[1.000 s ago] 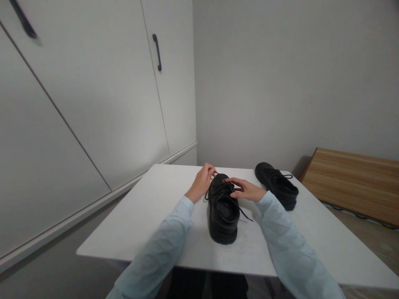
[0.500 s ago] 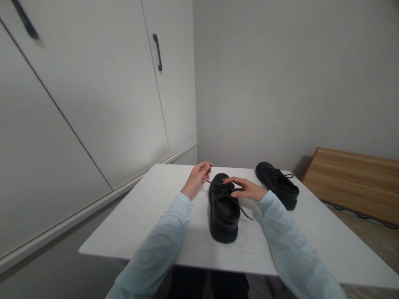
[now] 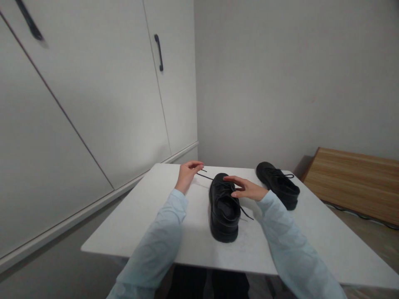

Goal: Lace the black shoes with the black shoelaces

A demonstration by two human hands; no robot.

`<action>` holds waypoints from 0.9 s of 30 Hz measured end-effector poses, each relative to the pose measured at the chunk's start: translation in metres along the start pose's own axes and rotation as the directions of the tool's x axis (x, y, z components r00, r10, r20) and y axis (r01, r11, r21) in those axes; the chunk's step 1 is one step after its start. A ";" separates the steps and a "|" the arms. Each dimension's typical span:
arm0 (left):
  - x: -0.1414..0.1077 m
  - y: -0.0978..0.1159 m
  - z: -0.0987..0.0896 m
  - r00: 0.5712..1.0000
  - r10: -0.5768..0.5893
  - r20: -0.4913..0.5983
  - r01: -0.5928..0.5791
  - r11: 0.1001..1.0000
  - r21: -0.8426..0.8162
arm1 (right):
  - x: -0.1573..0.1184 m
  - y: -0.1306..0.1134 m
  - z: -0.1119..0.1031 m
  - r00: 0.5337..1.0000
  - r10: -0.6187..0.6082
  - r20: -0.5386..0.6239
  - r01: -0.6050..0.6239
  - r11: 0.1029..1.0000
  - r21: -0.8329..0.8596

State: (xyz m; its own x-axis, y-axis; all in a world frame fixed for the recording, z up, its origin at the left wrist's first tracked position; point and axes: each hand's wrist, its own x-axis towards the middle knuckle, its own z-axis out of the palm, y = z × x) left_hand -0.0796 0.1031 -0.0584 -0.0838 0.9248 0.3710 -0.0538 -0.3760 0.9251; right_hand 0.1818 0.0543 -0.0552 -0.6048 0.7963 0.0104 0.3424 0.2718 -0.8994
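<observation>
A black lace-up shoe (image 3: 225, 226) stands on the white table, its heel towards me. Beyond the shoe's left side, my left hand (image 3: 188, 171) pinches a black shoelace (image 3: 205, 176), which runs taut from the lacing, with its short end sticking out past the fingers. My right hand (image 3: 247, 189) is at the shoe's right side, thumb and fingers curved over the upper near the eyelets and steadying it. From under that hand another lace end (image 3: 247, 212) hangs loose to the right. The right fingertips partly cover the lacing.
A second black shoe (image 3: 278, 185) with tied laces stands at the table's back right. The white table (image 3: 149, 199) reaches back to a grey wall. White cabinet doors (image 3: 102, 95) with dark handles line the left side; a wood-grain panel (image 3: 352, 182) leans at the right.
My left hand has moved left, away from the shoe, drawing the lace out into a longer straight stretch. My right hand has kept its place on the shoe.
</observation>
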 end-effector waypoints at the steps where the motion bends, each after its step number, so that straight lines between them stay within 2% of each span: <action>1: 0.001 -0.001 -0.004 1.000 -0.024 -0.003 0.024 1.000 0.010 | 0.000 -0.001 0.000 1.000 -0.003 0.000 0.003 1.000 0.001; 6: 0.005 -0.010 -0.018 0.980 -0.185 0.074 0.189 0.981 -0.049 | 0.000 -0.002 0.000 0.999 -0.035 -0.002 0.035 0.999 0.006; 11: 0.005 -0.012 -0.022 0.973 -0.212 0.095 0.222 0.969 -0.106 | 0.000 -0.001 0.000 0.999 -0.037 -0.005 0.037 0.999 0.004; 14: 0.006 -0.007 -0.022 0.971 -0.227 0.073 0.238 0.935 -0.264 | 0.000 0.000 0.000 0.999 -0.033 -0.004 0.033 0.999 -0.007; 19: 0.008 0.005 -0.024 0.983 -0.180 0.034 0.167 0.807 -0.566 | 0.000 0.004 -0.001 0.999 -0.032 0.002 0.032 0.999 -0.005; 27: 0.008 0.026 -0.037 0.994 -0.039 -0.100 -0.037 0.752 -0.659 | -0.002 0.009 -0.004 1.000 -0.014 0.002 0.014 0.999 -0.039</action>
State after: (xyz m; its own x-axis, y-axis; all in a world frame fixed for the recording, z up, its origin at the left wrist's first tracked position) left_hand -0.1183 0.0989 -0.0344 -0.1807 0.9285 0.3245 -0.6927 -0.3543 0.6282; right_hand 0.1884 0.0576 -0.0618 -0.6108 0.7915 0.0221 0.3617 0.3037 -0.8815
